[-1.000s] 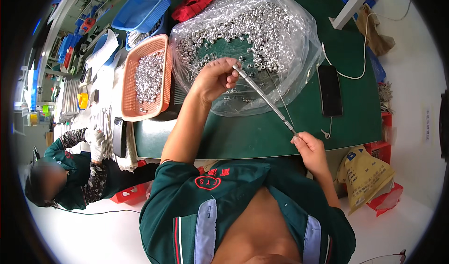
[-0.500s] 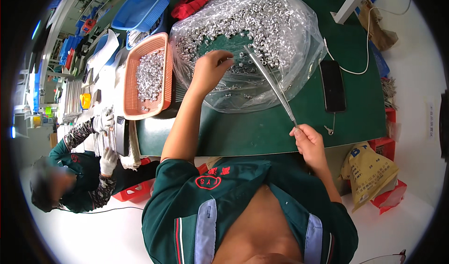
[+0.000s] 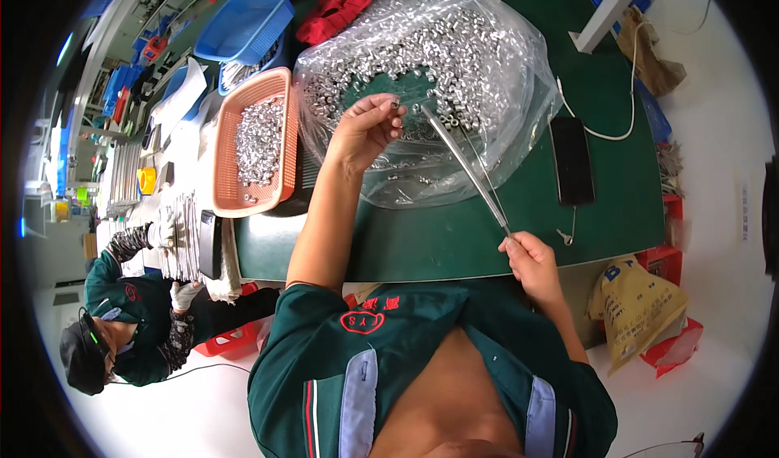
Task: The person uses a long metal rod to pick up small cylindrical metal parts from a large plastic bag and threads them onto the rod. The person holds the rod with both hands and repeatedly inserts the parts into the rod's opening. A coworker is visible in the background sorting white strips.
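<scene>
My left hand [image 3: 367, 133] is over the near left part of a clear plastic bag [image 3: 527, 93]. Its thumb and index finger pinch a small silver metal piece [image 3: 395, 103]. Many more like it, short and nut-like, lie in a heap [image 3: 454, 48] in the opened bag. In my right hand [image 3: 531, 265], at the table's front edge, are the near ends of slim silver metal rods [image 3: 475, 176]. They slant away to the left over the bag, and their far tips end just right of my left fingers. A small piece [image 3: 417, 109] shows at those tips.
An orange plastic basket [image 3: 217, 162] holding similar pieces stands left of the bag, with blue baskets [image 3: 243, 24] behind. A red cloth [image 3: 341, 8] lies at the back. A phone [image 3: 573, 162] and cable are on the right. A gloved co-worker [image 3: 134, 312] works at far left.
My left hand has turned, and a small metal piece now shows between its fingertips. The rods in my right hand have shifted slightly nearer. The co-worker's hands have moved a little.
</scene>
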Tool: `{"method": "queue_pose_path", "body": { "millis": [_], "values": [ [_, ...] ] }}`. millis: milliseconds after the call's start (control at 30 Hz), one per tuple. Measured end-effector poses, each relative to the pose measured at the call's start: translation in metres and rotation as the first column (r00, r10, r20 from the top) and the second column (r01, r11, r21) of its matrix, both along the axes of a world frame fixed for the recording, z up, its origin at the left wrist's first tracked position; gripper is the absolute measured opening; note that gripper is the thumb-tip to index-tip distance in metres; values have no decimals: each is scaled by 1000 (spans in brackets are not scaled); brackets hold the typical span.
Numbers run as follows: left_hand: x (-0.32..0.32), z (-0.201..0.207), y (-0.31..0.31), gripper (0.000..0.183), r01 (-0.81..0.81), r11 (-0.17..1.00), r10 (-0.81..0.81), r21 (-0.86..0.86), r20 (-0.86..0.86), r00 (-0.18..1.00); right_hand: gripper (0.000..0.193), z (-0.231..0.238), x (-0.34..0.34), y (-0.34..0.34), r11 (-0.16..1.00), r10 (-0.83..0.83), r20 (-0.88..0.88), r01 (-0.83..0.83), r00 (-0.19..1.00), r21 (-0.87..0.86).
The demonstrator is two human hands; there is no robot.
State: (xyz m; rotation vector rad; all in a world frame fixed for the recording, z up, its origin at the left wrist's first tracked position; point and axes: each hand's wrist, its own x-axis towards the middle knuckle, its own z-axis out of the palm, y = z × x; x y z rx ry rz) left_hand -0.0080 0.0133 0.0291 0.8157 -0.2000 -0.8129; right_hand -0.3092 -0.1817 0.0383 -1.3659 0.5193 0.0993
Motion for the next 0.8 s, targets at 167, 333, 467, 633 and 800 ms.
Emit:
{"method": "queue_pose_path", "body": {
  "millis": [167,333,467,633,800],
  "values": [
    [-11,1,3,15,-39,982,-8,-184,-246,969,16,-1,2,1,999,39,-10,-39,999,-37],
    [-17,-2,2,15,-67,981,15,-183,-269,963,16,1,2,5,995,56,-5,-56,998,-83],
    [-20,-7,0,16,-82,979,25,-188,-286,958,17,2,2,8,995,63,-26,-65,998,-80],
    [-28,-7,-3,12,-106,987,81,-119,-197,977,17,2,5,10,996,66,-37,-69,997,-65],
    [-43,1,-2,13,-339,925,261,172,361,895,17,-1,0,11,993,67,-52,-72,996,-89]
  ]
}}
